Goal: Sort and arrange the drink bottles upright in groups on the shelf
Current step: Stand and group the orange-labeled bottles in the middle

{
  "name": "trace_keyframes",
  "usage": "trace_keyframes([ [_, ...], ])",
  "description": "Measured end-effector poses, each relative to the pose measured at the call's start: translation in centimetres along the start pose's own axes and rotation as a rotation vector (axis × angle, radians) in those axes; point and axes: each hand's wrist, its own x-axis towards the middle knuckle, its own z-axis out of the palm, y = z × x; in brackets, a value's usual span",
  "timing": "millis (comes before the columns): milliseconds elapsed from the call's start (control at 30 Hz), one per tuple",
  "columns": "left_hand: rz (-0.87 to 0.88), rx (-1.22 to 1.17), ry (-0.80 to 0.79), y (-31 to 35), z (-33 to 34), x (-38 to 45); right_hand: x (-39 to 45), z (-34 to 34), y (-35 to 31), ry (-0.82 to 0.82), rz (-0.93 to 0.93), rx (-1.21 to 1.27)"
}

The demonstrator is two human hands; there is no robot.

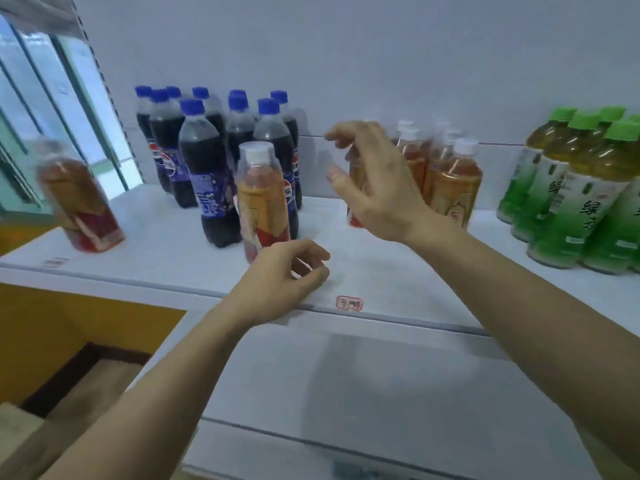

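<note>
On the white shelf (173,258), several blue-capped cola bottles (194,150) stand grouped at the back left. An orange tea bottle (260,199) stands upright in front of them, and my left hand (287,271) hovers just below its base, fingers loosely curled, holding nothing. Another orange tea bottle (78,202) stands tilted and blurred at the far left. My right hand (374,181) is spread open in front of a group of orange tea bottles (450,181), partly hiding one of them. Green tea bottles (571,195) stand grouped at the right.
The shelf's front edge carries a small red price tag (349,303). A lower white shelf (346,393) sits beneath my arms. A window (41,116) is at the left, with a yellow floor and brown step (69,375) below it.
</note>
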Motion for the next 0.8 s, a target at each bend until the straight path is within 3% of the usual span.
trace_keyframes([
  [133,-0.094,0.004,0.327,-3.9,-2.9,-1.8,4.1,5.2,-4.6,-0.058,0.089,0.057],
  [233,-0.209,-0.059,0.411,-5.4,-4.0,-1.8,5.3,7.8,-5.9,-0.099,0.221,-0.082],
  [333,-0.24,-0.08,0.356,-6.6,-4.2,-1.3,5.1,9.3,-6.1,-0.127,0.295,-0.124],
  [567,-0.08,-0.057,0.256,-7.1,-3.8,0.2,5.2,6.5,-6.8,-0.158,0.418,-0.015],
  [800,-0.016,-0.426,-0.049,-2.5,-2.4,3.5,6.1,-2.4,-3.9,-0.314,0.38,0.043],
])
